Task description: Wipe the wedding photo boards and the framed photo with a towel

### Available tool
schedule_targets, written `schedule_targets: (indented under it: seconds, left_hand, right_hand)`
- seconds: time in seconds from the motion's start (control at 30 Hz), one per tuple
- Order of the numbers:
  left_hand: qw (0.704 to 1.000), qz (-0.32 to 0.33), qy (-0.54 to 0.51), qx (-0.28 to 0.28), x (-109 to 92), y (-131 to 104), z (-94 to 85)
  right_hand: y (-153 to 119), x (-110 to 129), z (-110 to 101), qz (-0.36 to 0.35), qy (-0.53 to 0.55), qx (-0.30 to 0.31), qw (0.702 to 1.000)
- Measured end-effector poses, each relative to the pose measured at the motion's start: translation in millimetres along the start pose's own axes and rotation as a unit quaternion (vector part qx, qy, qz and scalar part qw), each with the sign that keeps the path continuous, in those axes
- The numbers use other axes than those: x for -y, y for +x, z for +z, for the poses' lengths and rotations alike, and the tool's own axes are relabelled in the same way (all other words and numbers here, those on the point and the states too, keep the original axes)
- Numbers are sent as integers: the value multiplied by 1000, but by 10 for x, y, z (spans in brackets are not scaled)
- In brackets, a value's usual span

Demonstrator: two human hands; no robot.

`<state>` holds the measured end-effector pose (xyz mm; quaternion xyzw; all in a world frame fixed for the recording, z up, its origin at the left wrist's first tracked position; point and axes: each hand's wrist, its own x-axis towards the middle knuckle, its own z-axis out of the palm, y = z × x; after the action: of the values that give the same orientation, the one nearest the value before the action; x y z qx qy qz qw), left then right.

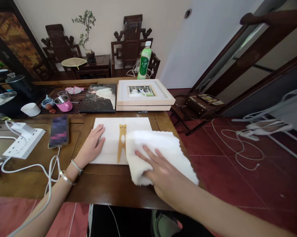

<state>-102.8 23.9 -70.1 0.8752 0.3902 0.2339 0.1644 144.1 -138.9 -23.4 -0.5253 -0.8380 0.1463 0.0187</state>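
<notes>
Cloth point(171, 148) by right edge of surface point(101, 187): seems soft, light; pinch at corner. Right hand point(162, 169) on it, fingers apart; left hand point(94, 146), thumb apart.

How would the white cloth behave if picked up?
Likely floppy: the white cloth bunches softly by the right hand. Probably light for its size, given its fluffy look. Unlikely to roll, since most of it lies spread out.

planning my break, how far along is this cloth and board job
Set up: the board lies flat, left hand on it. In hand: the cloth, under the right hand across the board's right side. Likely left, if this is wiping: the bare part around the yellow shape. No finished area can be made out.
</notes>
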Motion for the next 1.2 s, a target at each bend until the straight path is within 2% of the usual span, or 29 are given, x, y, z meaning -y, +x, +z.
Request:
schedule_targets:
  seconds: [0.1, 0.2, 0.43, 0.57, 0.63, 0.73, 0.83, 0.93, 1.0, 1.07, 1.2]
  left_hand:
    - [1000, -3, 4, 5, 1, 2, 5]
    - [1000, -10, 1, 20, -12, 6, -9]
    - [999, -14, -4, 28, -2, 17, -27]
    - [999, -14, 0, 28, 19, 18, -12]
    - [999, -15, 1, 29, 20, 17, -9]
    - [999, -19, 3, 30, 14, 16, -8]
    - [999, -20, 7, 30, 11, 17, -10]
    - [999, -18, 7, 32, 11, 18, -11]
    - [999, -17, 5, 31, 10, 17, -12]
    - [999, -18, 6, 32, 10, 15, -11]
    - [999, -16, 8, 31, 18, 10, -6]
  right_hand:
    - [-131, 56, 19, -17, 14, 16, 1000]
    - [-22, -20, -75, -5, 19, 21, 1000]
    - [809, -333, -348, 36, 9, -31, 999]
    - [1106, -289, -376, 47, -16, -7, 999]
    - [1087, -155, -362, 55, -25, 14, 998]
    - [875, 129, -324, 40, -47, 70, 996]
    - [567, 393, -276, -5, -47, 120, 992]
    - [339, 531, -238, -60, -30, 126, 990]
    - [304, 534, -233, -80, -28, 109, 990]
    - [379, 471, -251, -74, -41, 103, 991]
    - [763, 217, -327, -26, -81, 72, 994]
